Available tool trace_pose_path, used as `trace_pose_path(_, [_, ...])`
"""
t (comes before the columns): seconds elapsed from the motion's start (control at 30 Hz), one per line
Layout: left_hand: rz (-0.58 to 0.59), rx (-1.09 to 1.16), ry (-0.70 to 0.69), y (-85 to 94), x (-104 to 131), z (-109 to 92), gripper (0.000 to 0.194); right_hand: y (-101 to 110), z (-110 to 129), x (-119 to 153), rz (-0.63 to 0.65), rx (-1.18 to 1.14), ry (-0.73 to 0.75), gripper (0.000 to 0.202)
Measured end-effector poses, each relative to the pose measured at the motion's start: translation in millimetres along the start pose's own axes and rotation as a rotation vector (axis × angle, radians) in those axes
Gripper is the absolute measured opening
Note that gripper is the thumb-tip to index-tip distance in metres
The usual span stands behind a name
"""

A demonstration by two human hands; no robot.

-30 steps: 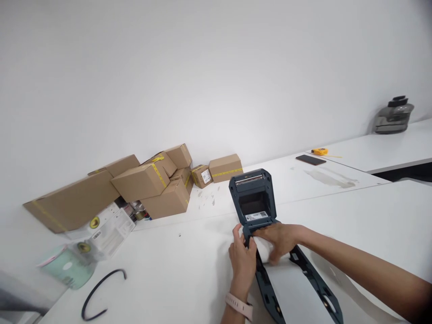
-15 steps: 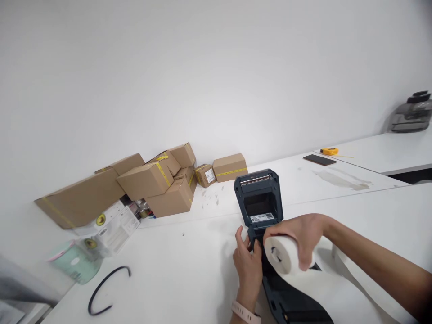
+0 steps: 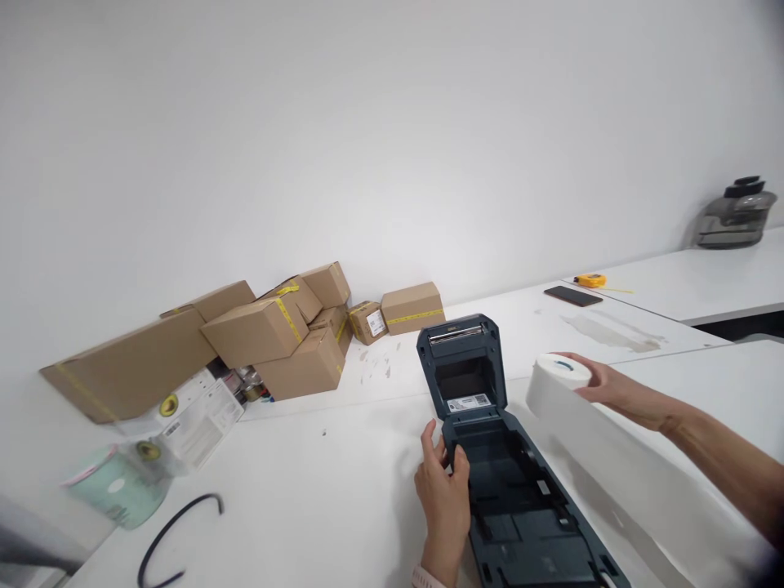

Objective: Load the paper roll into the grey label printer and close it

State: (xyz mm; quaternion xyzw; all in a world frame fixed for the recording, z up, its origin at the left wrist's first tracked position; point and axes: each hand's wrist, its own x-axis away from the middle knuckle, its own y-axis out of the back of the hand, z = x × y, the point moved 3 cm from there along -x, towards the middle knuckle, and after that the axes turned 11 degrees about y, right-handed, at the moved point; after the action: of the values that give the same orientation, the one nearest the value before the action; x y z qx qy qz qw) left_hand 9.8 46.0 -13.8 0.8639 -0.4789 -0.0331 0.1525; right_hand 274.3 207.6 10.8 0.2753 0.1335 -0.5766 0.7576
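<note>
A dark blue-grey label printer (image 3: 508,506) stands on the white table with its lid (image 3: 469,367) tipped up and its inner bay bare. My left hand (image 3: 442,490) grips the printer's left edge near the hinge, thumb on the inside and fingers outside. To the right of the printer, my right hand (image 3: 591,380) holds a white paper roll (image 3: 554,382) above the table, its round end facing up. A long unwound strip of paper (image 3: 637,474) trails from the roll toward the lower right. The fingers behind the roll are partly hidden.
Cardboard boxes (image 3: 300,359) are piled at the back left by the wall. Nearer are a mint-green container (image 3: 119,486) and a black curved strip (image 3: 165,527). Toward the back right lie a phone (image 3: 573,296) and a yellow tape measure (image 3: 590,280); a dark jug (image 3: 737,216) stands beyond.
My right hand has lifted the paper roll out of the printer and moved it to the right, turning its end upward. My left hand stays on the printer's edge.
</note>
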Motion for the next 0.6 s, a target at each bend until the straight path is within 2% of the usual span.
trace_pose_path(0.07, [-0.013, -0.020, -0.011, 0.3, 0, 0, 0.060, -6, -20, -4, 0.132, -0.146, -0.169, 0.073])
trace_pose_path(0.1, [-0.017, -0.024, -0.011, 0.3, -1, 0, 0.060, -7, -27, -6, 0.154, -0.165, -0.216, 0.078])
trace_pose_path(0.2, [-0.008, -0.013, 0.005, -0.1, -2, 2, 0.063, -7, -40, -8, 0.225, -0.163, -0.313, 0.088])
trace_pose_path(0.3, [-0.006, -0.016, 0.017, -0.3, -4, 2, 0.063, -9, -47, -2, 0.311, -0.188, -0.349, 0.090])
trace_pose_path(0.43, [-0.006, -0.027, 0.026, 0.3, -3, 2, 0.064, -6, -54, 6, 0.275, -0.143, -0.339, 0.091])
trace_pose_path(0.53, [0.000, -0.015, 0.024, 0.5, -2, 2, 0.065, 11, -65, 19, 0.205, -0.127, -0.346, 0.091])
trace_pose_path(0.6, [0.001, -0.005, 0.028, 0.4, -2, 2, 0.064, 26, -74, 37, 0.172, -0.144, -0.355, 0.078])
